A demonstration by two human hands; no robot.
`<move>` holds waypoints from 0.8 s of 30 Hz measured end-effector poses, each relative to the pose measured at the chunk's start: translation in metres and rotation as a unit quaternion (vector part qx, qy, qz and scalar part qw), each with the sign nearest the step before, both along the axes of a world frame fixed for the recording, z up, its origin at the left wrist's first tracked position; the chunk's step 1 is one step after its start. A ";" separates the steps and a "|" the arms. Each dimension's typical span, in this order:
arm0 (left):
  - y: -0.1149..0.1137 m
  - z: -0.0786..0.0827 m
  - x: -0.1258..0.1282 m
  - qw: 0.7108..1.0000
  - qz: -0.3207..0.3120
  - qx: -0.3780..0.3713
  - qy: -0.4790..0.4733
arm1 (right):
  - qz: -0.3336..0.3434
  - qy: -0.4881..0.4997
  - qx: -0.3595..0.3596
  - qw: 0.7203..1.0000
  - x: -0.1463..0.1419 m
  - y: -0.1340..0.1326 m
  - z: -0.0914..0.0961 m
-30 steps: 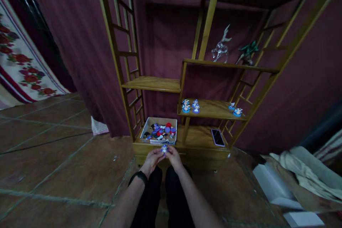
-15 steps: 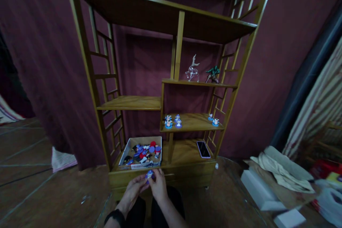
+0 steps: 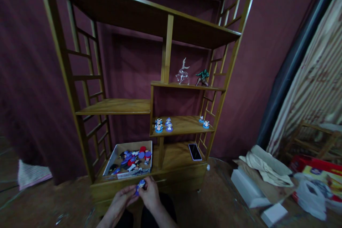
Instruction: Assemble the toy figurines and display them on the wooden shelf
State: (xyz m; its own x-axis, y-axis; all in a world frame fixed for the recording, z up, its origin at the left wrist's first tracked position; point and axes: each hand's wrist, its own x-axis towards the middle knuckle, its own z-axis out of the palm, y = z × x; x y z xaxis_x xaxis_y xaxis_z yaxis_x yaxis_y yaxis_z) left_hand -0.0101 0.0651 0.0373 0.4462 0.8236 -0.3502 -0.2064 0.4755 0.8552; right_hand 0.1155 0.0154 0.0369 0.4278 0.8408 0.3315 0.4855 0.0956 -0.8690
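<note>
My left hand (image 3: 120, 201) and my right hand (image 3: 150, 195) meet low in the view, fingers pinched together on a small figurine with a blue base (image 3: 141, 185). Just beyond them, an open cardboard box (image 3: 113, 154) full of small blue, red and white toy figures rests on the bottom level of a wooden shelf unit (image 3: 117, 106). Several figurines on blue bases (image 3: 162, 125) stand on the low middle shelf, with two more (image 3: 203, 122) at its right end.
A glass deer (image 3: 182, 72) and a green figure (image 3: 202, 77) stand on the upper small shelf. A phone (image 3: 195, 151) lies on the bottom level. White boxes (image 3: 247, 190), cloth (image 3: 264, 167) and bags (image 3: 312, 194) lie on the floor at right. A dark red curtain hangs behind.
The view has tilted up and swung right, so more of the shelf unit and the right-hand clutter shows. Both hands stay together on the small figurine.
</note>
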 end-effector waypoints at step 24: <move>0.005 0.026 -0.023 0.997 0.079 -0.019 -0.009 | -0.112 -0.029 0.076 0.990 0.274 0.108 0.188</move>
State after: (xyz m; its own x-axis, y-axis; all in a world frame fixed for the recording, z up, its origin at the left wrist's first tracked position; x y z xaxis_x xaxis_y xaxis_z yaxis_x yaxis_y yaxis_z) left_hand -0.0327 0.0701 0.0636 0.3184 0.8704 -0.3755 -0.2955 0.4675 0.8331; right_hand 0.3896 0.1230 0.2251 0.5745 0.6654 0.4767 0.5584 0.1073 -0.8226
